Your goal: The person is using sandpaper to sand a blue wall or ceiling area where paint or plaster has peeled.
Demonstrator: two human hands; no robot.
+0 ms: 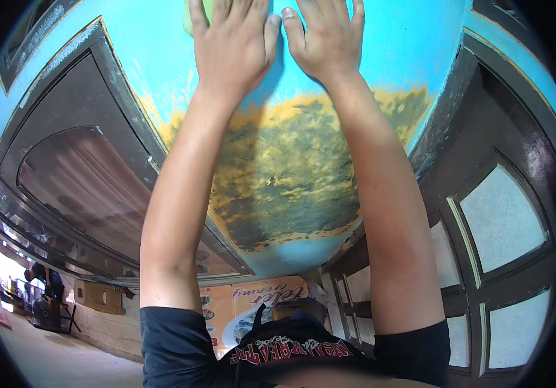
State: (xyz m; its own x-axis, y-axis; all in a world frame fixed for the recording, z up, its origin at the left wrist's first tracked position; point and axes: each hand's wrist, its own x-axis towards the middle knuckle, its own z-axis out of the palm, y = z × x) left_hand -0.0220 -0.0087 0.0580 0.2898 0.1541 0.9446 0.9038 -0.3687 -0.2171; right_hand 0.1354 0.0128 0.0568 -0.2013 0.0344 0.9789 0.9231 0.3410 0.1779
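Both arms reach up to a turquoise painted wall (394,43) at the top of the view. My left hand (234,48) lies flat against it with the fingers apart, partly over a flat light-green object (188,20); whether it grips this is hidden. Beside it, my right hand (329,41) is spread on the wall, with nothing seen in it. The thumbs are close together, and several fingertips are cut off by the upper edge. Below the hands, a broad patch of worn, stained yellow and dark paint (282,169) shows between the forearms.
A dark framed window with a curtain (88,169) behind its pane is at left. Dark door panels with pale insets (503,218) stand at right. A printed orange banner (224,300) hangs low behind. Far lower left are a person (54,286) and a tan plastic chair (99,297).
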